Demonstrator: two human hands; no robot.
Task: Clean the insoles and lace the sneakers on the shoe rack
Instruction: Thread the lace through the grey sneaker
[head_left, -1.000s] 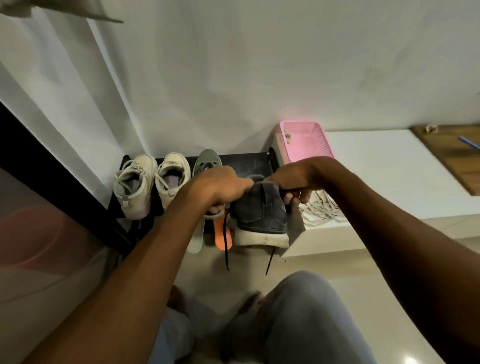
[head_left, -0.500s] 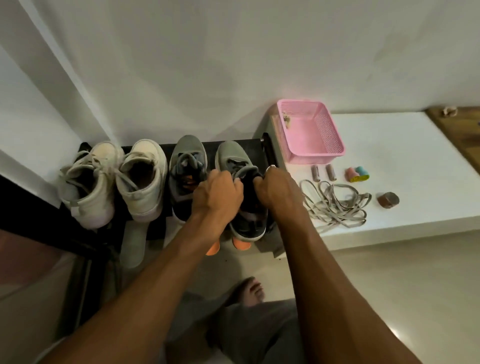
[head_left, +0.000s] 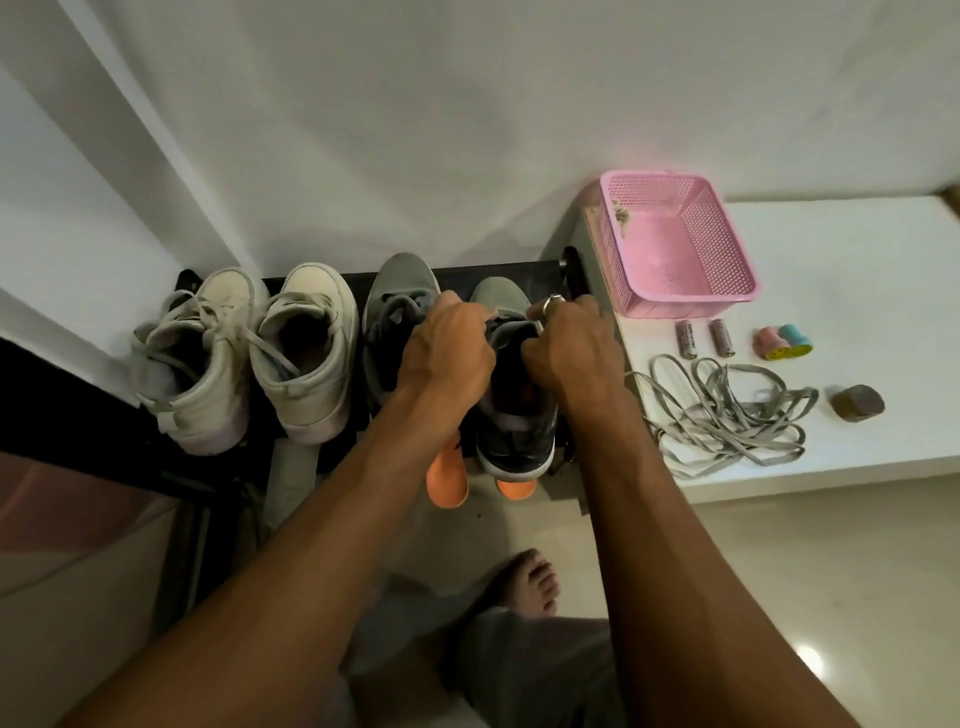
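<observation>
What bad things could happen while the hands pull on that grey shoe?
1. Both the left hand and right hand grip the grey sneaker on the shoe rack; a hard tug might knock the orange insoles poking out below it to the floor.
2. The right forearm passes close to the tangled grey laces near the white ledge's front edge and could sweep them off.

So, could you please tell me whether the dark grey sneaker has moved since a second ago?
Yes: then lifted off the shoe rack, the dark grey sneaker now sits on its right end.
</observation>
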